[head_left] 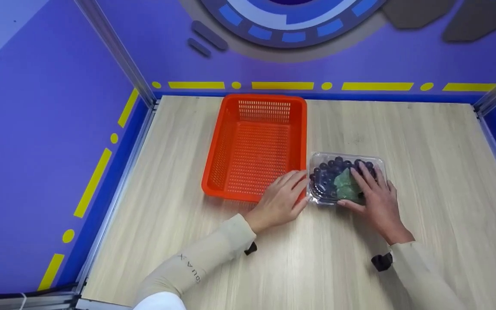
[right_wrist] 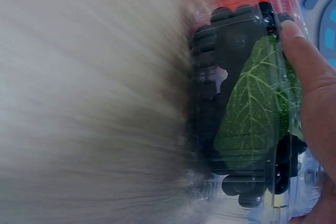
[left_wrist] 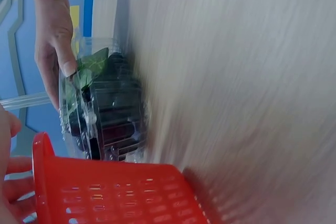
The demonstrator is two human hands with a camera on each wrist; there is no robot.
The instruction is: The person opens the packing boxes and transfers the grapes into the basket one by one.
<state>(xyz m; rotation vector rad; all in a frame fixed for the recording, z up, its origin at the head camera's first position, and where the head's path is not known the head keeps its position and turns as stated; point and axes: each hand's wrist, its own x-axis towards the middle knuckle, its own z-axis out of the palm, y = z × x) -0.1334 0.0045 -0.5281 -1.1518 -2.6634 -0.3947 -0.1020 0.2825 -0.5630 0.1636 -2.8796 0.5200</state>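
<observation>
A clear plastic clamshell box (head_left: 324, 197) of dark grapes (head_left: 326, 176) lies on the table, with a green leaf (right_wrist: 249, 114) among the fruit. Across the right part of its lid rests my right hand (head_left: 376, 202), fingers spread and thumb at the near edge. An orange-red plastic basket (head_left: 213, 150) stands just left of the box. My left hand (head_left: 280, 200) lies over the basket's near right corner, its fingers loosely extended toward the box's left side. In the left wrist view, the basket wall hides part of the box, and only some left fingers (left_wrist: 20, 187) show.
The wooden table (head_left: 437, 172) meets a blue-purple panel (head_left: 316, 69) at the back and another panel (head_left: 49, 129) on the left. A metal frame post (head_left: 118, 51) stands at the back left corner. The basket's inside shows its bare slotted floor.
</observation>
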